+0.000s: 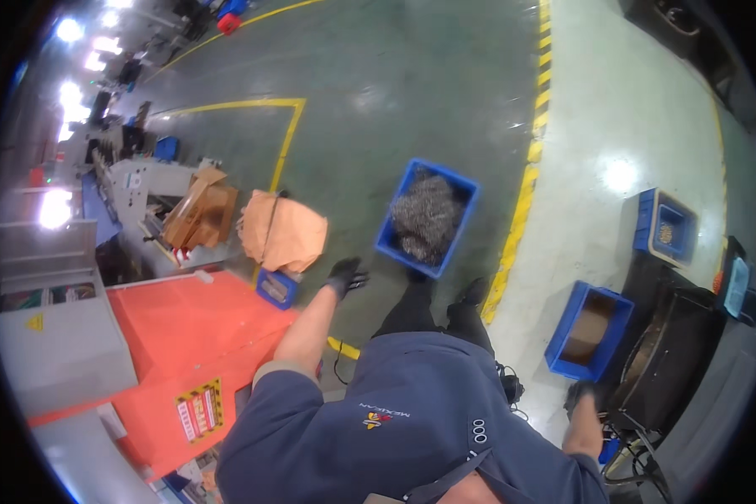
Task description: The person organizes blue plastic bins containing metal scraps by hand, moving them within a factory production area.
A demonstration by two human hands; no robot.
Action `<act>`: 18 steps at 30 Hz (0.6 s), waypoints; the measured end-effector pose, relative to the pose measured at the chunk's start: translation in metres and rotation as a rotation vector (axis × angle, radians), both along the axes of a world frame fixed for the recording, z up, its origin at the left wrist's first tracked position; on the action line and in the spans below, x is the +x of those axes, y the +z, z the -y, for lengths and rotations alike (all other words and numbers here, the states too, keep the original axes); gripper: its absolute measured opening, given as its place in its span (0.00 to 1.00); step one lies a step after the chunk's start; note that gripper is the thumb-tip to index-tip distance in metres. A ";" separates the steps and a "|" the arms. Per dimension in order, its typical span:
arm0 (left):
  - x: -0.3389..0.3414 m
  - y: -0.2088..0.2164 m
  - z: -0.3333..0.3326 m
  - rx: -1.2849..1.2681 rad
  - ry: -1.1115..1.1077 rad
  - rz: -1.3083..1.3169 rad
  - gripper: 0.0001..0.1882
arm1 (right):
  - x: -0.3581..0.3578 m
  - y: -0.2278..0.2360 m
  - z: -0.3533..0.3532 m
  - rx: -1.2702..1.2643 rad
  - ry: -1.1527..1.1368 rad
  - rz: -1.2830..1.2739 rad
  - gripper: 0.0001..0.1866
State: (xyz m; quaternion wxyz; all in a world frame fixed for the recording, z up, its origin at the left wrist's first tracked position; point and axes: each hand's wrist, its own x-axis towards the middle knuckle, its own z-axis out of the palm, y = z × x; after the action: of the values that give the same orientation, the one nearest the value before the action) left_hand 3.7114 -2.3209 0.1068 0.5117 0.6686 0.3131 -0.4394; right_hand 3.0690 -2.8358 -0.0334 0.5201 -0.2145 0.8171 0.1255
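Observation:
My left hand (pixel 347 275), in a dark glove, reaches forward with its fingers apart and nothing in them. It is to the left of a blue bin (pixel 385 245) on the floor, not touching it. The bin holds a heap of dark grey, tangled material (pixel 428 214) that looks like metal shavings. My right hand (pixel 579 395), also gloved, is low at the right against the near end of another blue bin (pixel 552 346). That bin has a brownish inner bottom. The right hand's fingers are mostly hidden, so its grip on the bin cannot be made out.
An orange machine panel (pixel 202 319) stands close at my left. Beyond it are a small blue box (pixel 275 288), a peach-coloured wrapped bundle (pixel 284 231) and a cardboard box (pixel 202 210). A third blue bin (pixel 644 220) and black machinery (pixel 685 336) are at the right.

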 end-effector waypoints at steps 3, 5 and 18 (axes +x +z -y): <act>-0.010 -0.052 -0.073 -0.096 0.086 -0.135 0.20 | 0.090 0.008 0.085 -0.341 -0.050 0.411 0.13; -0.012 -0.046 -0.052 -0.014 0.136 -0.161 0.19 | 0.207 0.047 0.138 -0.486 0.251 0.399 0.13; 0.257 -0.118 0.133 -0.140 0.034 -0.173 0.16 | 0.592 0.116 0.125 -0.337 0.495 0.607 0.12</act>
State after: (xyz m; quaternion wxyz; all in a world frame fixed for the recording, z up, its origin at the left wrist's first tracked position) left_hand 3.9684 -2.4541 -0.0115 0.5357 0.5853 0.3361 -0.5075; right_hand 3.6609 -2.9605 0.0821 0.6490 -0.5136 0.5596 0.0425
